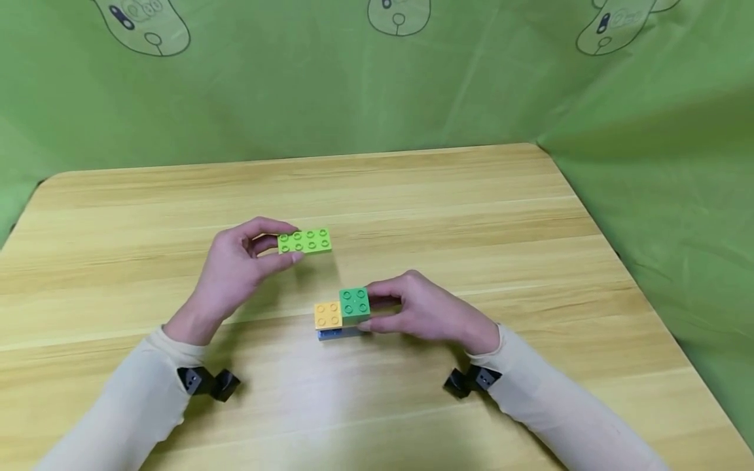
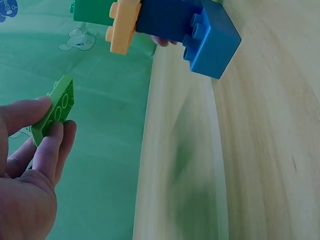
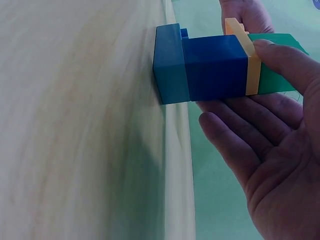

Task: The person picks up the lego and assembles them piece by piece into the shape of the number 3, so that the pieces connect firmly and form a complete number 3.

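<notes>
My left hand (image 1: 238,268) pinches a thin lime-green toy brick (image 1: 313,241) between thumb and fingers, studs up, above the table. Its hollow underside faces the left wrist view. Nearer and to the right, my right hand (image 1: 430,307) grips a stack of joined toy bricks. The green brick (image 1: 355,302) tops the stack on a thin yellow-orange brick (image 1: 327,315). Below these come a dark blue brick (image 3: 216,69) and a lighter blue brick (image 3: 172,65) at the bottom. The right thumb lies across the green and yellow-orange bricks. Whether the stack touches the table, I cannot tell.
A wood-grain table (image 1: 471,209) lies under both hands. Green cloth (image 1: 283,98) with printed animal heads hangs behind it and along its right side. Each sleeve carries a small black device, the left one (image 1: 206,383) and the right one (image 1: 471,381).
</notes>
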`<state>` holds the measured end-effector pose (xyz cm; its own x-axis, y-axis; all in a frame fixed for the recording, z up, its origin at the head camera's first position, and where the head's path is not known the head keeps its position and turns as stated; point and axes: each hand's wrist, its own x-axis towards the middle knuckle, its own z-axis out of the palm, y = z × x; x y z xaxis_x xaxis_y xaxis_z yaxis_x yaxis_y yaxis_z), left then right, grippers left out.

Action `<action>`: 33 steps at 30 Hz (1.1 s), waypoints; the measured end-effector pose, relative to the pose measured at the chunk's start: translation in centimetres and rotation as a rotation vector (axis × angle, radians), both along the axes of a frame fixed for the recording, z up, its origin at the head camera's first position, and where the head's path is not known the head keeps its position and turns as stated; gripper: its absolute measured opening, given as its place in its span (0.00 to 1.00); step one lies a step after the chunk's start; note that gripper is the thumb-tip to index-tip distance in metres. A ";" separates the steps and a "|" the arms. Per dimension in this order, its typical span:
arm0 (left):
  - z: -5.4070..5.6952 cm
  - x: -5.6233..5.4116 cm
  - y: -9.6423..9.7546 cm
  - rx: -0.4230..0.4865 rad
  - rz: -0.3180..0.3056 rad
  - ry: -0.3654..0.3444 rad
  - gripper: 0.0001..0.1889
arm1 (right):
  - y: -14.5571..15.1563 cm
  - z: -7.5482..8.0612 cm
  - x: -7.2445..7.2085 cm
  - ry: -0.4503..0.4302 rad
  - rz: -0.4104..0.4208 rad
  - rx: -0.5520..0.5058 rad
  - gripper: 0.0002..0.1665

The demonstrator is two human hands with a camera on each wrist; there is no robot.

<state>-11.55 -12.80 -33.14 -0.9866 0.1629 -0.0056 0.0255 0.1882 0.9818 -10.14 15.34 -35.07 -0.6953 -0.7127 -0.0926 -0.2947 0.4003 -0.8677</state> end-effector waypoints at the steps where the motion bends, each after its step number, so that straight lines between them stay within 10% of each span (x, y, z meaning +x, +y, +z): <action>1: 0.1 0.1 0.0 -0.006 -0.004 0.002 0.20 | 0.0 0.0 0.0 0.001 0.001 0.002 0.20; 33: 0.9 2.1 0.7 0.097 -0.131 0.097 0.17 | 0.2 -0.2 -0.1 0.077 0.025 0.015 0.20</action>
<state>-9.44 -12.08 -32.20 -0.9521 0.2850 0.1108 0.1393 0.0818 0.9869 -10.21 15.54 -35.26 -0.6828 -0.7289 -0.0503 -0.3704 0.4048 -0.8360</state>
